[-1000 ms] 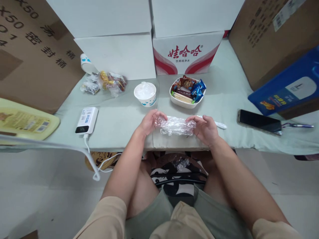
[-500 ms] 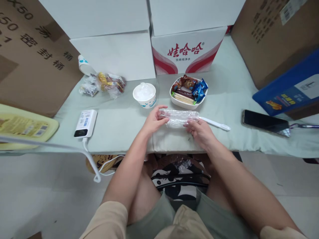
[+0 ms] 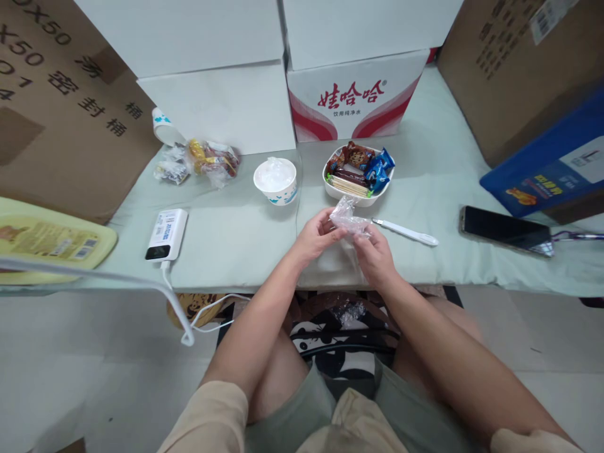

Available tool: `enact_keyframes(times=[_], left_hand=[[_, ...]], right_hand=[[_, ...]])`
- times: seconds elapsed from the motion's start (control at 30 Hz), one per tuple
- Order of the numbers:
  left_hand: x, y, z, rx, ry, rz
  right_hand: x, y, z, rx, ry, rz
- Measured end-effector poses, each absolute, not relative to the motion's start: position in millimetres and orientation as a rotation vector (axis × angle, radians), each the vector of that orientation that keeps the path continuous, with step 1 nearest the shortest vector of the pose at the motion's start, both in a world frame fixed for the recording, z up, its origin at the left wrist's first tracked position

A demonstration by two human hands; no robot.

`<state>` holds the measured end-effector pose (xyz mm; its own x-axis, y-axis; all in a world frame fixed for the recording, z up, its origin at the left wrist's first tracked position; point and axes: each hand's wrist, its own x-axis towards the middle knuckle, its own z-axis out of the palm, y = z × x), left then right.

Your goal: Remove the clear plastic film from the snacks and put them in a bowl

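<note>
The left hand (image 3: 314,239) and the right hand (image 3: 377,255) were close together over the front part of the table (image 3: 226,251), and both forearms crossed above its near edge. Between them was the crumpled clear film (image 3: 348,217); the fingers of the left hand were closed on its left side, and the fingers of the right hand were pinched on its lower right part. The upper tip of the film reached in view to the front wall of the white bowl (image 3: 331,191), but whether they touched I cannot tell. In this bowl lay wrapped snacks (image 3: 361,170), up to the rim. Just beside the right hand lay a slim white tool (image 3: 410,234), slanting toward the right, and so the room on that side was narrow near the fingers. Farther to the right, a stretch of cloth separated the tool from the phone (image 3: 507,231). On the left side the room was wider: a broad piece of cloth lay between the left hand and the power bank (image 3: 167,234), with the paper cup (image 3: 283,196) standing at its back, near the bowl.
</note>
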<state>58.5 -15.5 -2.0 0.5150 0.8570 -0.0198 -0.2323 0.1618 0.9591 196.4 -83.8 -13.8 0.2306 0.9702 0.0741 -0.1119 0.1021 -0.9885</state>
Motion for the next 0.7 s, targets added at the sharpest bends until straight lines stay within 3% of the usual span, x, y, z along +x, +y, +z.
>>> enact_keyframes(times=[0.43, 0.57, 0.7], left_hand=[[48.6, -13.0, 10.1, 1.225, 0.804, 0.917], [31.8, -5.0, 14.8, 1.195, 0.891, 1.105], [10.5, 5.8, 18.0, 1.123, 0.993, 1.253]], right_hand=[[190.1, -86.6, -2.0, -1.215, -0.718, 1.222], [184.9, -83.1, 21.2, -1.214, -0.747, 1.111], [169.9, -31.3, 61.8, -1.322, -1.268, 0.674]])
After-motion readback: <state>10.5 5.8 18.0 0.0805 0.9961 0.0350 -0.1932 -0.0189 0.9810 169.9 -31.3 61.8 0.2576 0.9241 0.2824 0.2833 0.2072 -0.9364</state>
